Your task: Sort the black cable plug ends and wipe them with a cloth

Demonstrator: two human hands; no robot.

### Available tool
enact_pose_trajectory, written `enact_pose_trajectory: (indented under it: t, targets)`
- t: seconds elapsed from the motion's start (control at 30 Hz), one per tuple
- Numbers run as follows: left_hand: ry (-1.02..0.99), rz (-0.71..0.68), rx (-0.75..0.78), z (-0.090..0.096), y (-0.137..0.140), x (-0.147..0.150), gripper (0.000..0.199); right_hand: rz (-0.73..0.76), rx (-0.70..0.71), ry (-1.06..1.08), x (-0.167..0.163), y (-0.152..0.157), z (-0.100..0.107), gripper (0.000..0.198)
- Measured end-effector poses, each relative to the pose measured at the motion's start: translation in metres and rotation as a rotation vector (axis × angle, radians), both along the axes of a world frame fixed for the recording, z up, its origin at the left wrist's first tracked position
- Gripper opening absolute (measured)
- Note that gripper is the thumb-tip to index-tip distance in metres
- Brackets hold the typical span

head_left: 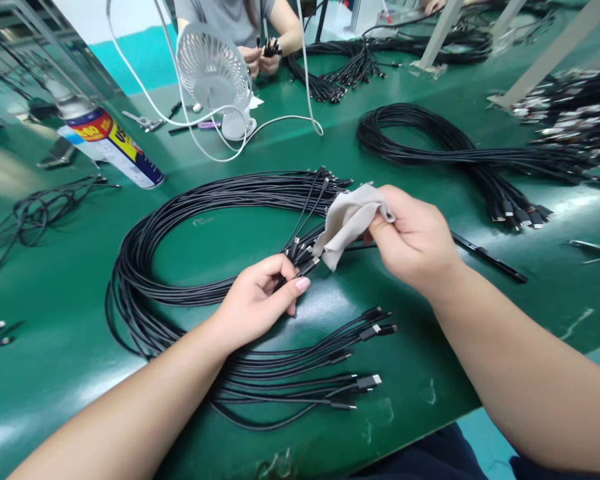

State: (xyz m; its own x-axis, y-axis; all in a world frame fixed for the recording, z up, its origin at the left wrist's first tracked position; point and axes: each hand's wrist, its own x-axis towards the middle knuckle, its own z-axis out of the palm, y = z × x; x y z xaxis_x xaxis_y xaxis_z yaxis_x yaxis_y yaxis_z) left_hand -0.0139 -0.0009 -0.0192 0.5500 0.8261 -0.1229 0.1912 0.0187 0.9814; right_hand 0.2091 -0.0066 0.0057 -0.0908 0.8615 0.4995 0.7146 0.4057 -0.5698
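Note:
My left hand [263, 297] is closed around a small bunch of black USB cables, gripping them just behind their plugs [303, 257]. Pinched in my right hand [413, 240] is a crumpled light grey cloth [350, 217]. The cloth's lower edge hangs right beside the plugs; whether it touches them I cannot tell. Beneath both hands lies a large coil of black cables [135, 267] on the green table. Several loose cable ends with metal-tipped plugs [367, 382] fan out to the right below my left hand.
A spray can [113, 143] stands at the left, near a small white fan [215, 73] with a looping white cord. More cable bundles [420, 133] lie at the right. A black pen-like stick [490, 257] rests beyond my right wrist. Across the table, a person's hands [263, 60] hold cable ends.

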Motion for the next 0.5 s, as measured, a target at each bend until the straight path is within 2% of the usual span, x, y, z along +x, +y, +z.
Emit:
enact_pose_trajectory:
  t: [0.07,0.13,0.2,0.3,0.37,0.43,0.5]
  targets:
    - [-0.028,-0.007,-0.069,-0.001,0.001,-0.001,0.032,-0.066,0.078,-0.028,0.008,0.002,0.0,0.02]
    - [-0.045,-0.009,-0.093,-0.002,0.001,-0.002,0.033,-0.06,0.109,-0.055,0.014,0.004,-0.004,0.021]
    - [-0.058,-0.003,-0.088,-0.001,0.001,-0.002,0.035,0.031,0.049,-0.056,0.015,0.005,-0.01,0.022]
    - [-0.059,0.01,-0.079,0.0,0.001,-0.001,0.036,0.25,-0.094,0.009,0.005,0.007,-0.022,0.023]
    - [-0.061,0.013,-0.08,0.0,0.0,-0.001,0.036,0.376,-0.136,0.079,-0.005,0.007,-0.028,0.026]
    - [-0.088,-0.004,-0.09,-0.002,0.0,-0.002,0.034,0.422,-0.168,0.146,-0.015,0.006,-0.031,0.027]
    - [-0.133,-0.038,-0.121,-0.005,0.001,-0.003,0.031,0.379,-0.228,0.21,-0.02,0.006,-0.032,0.026]
